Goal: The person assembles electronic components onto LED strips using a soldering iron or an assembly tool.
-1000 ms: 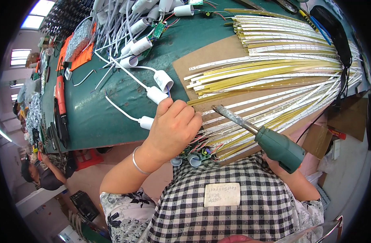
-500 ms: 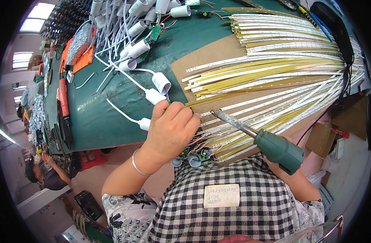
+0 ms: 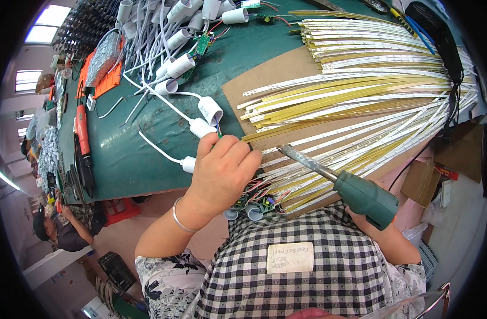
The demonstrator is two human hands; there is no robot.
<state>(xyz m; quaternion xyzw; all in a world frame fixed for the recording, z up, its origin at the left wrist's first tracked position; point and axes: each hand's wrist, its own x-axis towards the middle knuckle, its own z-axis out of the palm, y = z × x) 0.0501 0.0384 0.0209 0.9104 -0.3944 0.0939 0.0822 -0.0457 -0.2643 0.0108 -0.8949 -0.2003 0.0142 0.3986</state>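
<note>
My left hand (image 3: pixel 225 171) is closed in a pinch at the near edge of the LED strips, over a small green circuit board (image 3: pixel 220 135) that shows only as a sliver above the fingers. A white lamp socket (image 3: pixel 202 128) lies right beside the fingertips, and another socket (image 3: pixel 188 164) is partly behind the hand. My right hand (image 3: pixel 358 219), mostly hidden behind the handle, grips a soldering iron (image 3: pixel 366 199) with a green handle. Its tip points left, close to the left fingers and above the white and yellow LED strips (image 3: pixel 355 142). Whether the tip touches anything is unclear.
More white sockets with cables (image 3: pixel 179 65) are piled at the far left of the green table (image 3: pixel 121 159). A red-handled tool (image 3: pixel 82 130) lies near its left edge. Wired boards (image 3: pixel 262 202) sit by my apron. A black cord bundle (image 3: pixel 450 58) crosses the strips. Another person (image 3: pixel 68 228) works at left.
Almost nothing differs. The whole view has shifted very slightly, and both hands and the soldering iron keep their places.
</note>
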